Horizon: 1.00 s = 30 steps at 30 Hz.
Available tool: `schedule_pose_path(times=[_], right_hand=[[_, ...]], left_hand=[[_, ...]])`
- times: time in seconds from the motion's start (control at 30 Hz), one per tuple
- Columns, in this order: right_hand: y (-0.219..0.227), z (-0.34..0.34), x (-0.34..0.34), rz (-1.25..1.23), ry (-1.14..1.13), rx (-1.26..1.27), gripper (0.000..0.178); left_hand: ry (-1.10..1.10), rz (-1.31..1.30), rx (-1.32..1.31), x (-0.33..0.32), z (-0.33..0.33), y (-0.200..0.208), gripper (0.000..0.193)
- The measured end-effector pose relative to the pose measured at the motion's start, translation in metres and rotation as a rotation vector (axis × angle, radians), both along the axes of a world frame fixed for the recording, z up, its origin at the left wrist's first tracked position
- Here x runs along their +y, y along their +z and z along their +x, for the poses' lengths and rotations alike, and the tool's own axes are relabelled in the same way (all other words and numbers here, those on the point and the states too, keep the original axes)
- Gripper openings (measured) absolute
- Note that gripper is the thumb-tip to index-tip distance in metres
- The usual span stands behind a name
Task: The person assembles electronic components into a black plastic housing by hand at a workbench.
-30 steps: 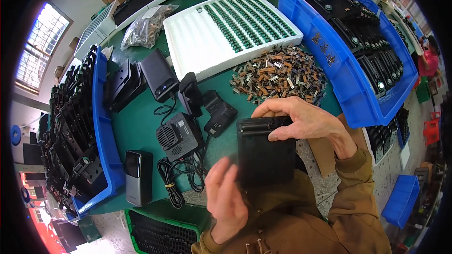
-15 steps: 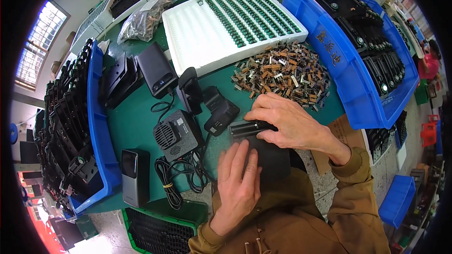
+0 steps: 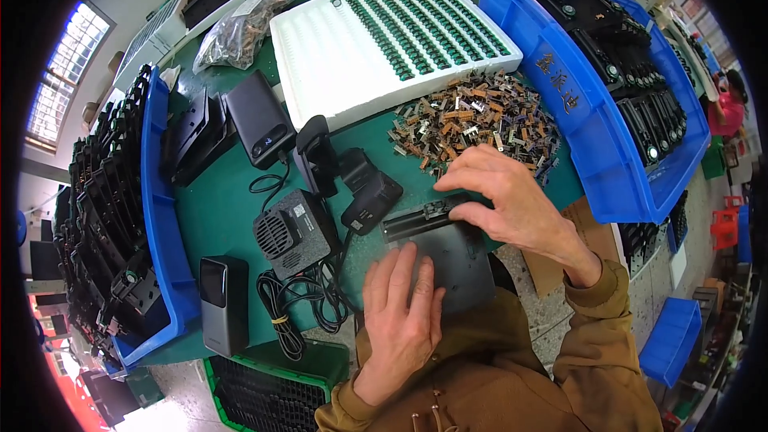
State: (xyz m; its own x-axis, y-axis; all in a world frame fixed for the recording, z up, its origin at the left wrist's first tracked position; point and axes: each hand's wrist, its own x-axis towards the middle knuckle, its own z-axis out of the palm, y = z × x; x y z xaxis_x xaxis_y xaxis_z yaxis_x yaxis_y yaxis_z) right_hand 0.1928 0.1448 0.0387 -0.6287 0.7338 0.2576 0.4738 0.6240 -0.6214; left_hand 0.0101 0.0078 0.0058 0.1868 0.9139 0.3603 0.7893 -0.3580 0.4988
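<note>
A flat black plastic panel [image 3: 458, 260] lies at the near edge of the green table [image 3: 220, 212]. My left hand [image 3: 402, 312] rests flat on its near left part, fingers spread and pressing down. My right hand [image 3: 512, 204] sits on the panel's far edge, fingertips at a small connector strip there, right beside a heap of small brown and metal parts [image 3: 472, 116]. Whether the fingers pinch one of those parts cannot be seen.
A white foam tray [image 3: 320, 60] with rows of green parts lies behind the heap. Blue bins of black housings stand right [image 3: 564, 96] and left [image 3: 156, 216]. Black devices, a fan unit [image 3: 292, 232], coiled cable [image 3: 280, 312] and a bag of parts [image 3: 236, 28] fill the left.
The panel, held raised a second ago, now lies flat on the table. My left hand has spread on top of it and my right hand has moved to its far edge.
</note>
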Motion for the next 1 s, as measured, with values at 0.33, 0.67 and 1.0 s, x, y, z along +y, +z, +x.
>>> schedule_pose_path(times=[0.33, 0.67, 1.0], right_hand=[[-0.003, 0.005, 0.01, 0.124, -0.08, 0.051, 0.022], [0.04, -0.004, 0.024, 0.176, -0.151, 0.023, 0.019], [0.065, -0.067, 0.161, 0.218, -0.215, -0.029, 0.023]], left_hand=[[0.052, -0.021, 0.052, 0.006, 0.003, 0.003, 0.046], [0.08, 0.005, 0.089, 0.009, 0.002, -0.001, 0.046], [0.075, 0.018, 0.005, 0.013, -0.007, -0.004, 0.045]])
